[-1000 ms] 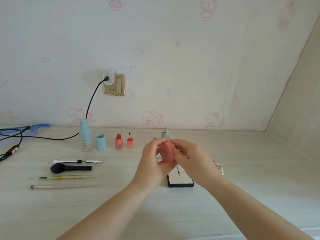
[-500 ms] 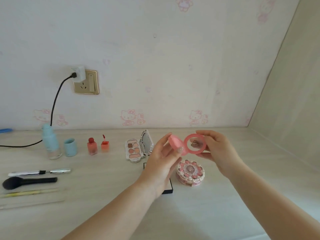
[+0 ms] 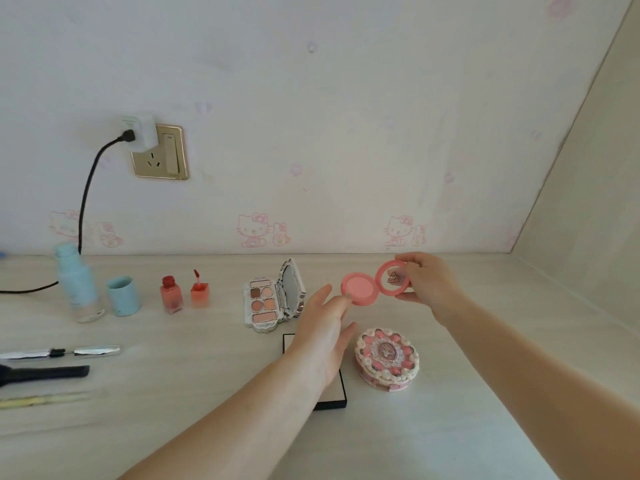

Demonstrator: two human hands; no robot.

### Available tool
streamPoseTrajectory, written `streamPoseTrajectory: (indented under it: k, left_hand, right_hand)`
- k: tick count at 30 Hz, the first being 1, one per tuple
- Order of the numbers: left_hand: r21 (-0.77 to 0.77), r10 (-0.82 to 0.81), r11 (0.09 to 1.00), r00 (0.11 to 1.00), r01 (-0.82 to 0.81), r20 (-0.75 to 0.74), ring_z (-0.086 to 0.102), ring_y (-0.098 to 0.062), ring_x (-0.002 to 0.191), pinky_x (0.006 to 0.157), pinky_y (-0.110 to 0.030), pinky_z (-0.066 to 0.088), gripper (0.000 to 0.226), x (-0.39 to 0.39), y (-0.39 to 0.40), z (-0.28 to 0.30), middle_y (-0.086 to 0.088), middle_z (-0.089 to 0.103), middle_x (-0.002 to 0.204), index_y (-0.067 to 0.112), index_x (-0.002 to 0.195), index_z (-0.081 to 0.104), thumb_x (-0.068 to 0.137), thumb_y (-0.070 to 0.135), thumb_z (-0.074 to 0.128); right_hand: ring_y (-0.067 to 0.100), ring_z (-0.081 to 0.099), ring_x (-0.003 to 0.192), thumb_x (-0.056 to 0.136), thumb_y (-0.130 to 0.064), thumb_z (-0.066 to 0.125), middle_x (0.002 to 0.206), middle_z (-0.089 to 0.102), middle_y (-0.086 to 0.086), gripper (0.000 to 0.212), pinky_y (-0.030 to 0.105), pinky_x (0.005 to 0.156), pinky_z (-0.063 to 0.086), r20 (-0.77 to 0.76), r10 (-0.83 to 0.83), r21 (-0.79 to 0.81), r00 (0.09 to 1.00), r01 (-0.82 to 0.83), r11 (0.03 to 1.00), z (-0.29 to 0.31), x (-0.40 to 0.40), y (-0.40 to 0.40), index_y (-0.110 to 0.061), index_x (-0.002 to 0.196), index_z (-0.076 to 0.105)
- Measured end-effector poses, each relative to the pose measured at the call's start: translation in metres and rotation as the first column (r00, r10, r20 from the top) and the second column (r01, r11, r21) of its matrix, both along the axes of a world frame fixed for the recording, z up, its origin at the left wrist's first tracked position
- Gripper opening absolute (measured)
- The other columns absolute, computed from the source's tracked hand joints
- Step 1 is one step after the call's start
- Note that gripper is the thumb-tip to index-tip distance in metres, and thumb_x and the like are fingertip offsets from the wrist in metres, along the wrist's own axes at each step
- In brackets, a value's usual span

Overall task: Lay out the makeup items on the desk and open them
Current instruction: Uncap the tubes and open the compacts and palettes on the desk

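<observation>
Pink blush compact (image 3: 375,285) lies fully open, powder pan facing up, wider than half a second ago; right hand (image 3: 427,284) fingers pinch its lid, left hand (image 3: 327,327) fingers, relaxed, touch the pan's rim.

My left forearm and left hand (image 3: 323,329) cover most of the flat black-edged case (image 3: 334,398) on the counter (image 3: 450,427), so I see only its corners. The black brush (image 3: 45,372) runs off the left edge, its head out of view, and so do the silver stick (image 3: 62,352) and the yellow pencil (image 3: 41,400), which looks blurred. The logo inside the pink compact (image 3: 375,285) lid is too small for me to read. The black cable (image 3: 86,188) passes behind the blue bottle (image 3: 78,289)
</observation>
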State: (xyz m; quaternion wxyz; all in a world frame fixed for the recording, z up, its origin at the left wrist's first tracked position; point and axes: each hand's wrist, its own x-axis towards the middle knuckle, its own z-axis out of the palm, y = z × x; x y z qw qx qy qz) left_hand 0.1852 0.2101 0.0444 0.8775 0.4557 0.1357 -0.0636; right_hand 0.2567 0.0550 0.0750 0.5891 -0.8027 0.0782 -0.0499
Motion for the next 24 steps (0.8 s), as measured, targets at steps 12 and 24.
streamPoseTrajectory:
  k: [12,24]
  left_hand:
    - [-0.135,0.057,0.988,0.984,-0.080,-0.167,0.040,-0.011,0.102,0.110,-0.042,0.028,0.045,0.016,0.009,0.012,-0.006,0.047,0.123,0.017,0.127,0.048,0.090,0.042,0.056]
    - [-0.162,0.037,0.985,0.995,-0.051,-0.089,0.055,-0.015,0.100,0.100,-0.041,0.043,0.036,-0.001,0.030,0.016,-0.006,0.056,0.110,0.013,0.109,0.058,0.089,0.044,0.056]
  right_hand:
    - [0.021,0.064,0.097,0.093,-0.008,0.039,0.101,0.065,0.011,0.030,0.041,0.074,0.059,-0.064,0.050,-0.100,0.997,-0.057,0.993,-0.029,0.029,0.033,-0.014,0.111,0.061]
    - [0.019,0.057,0.097,0.094,-0.012,0.039,0.106,0.059,0.001,0.035,0.043,0.094,0.050,-0.026,0.069,-0.263,0.997,-0.074,0.962,-0.022,0.024,0.034,-0.016,0.123,0.059]
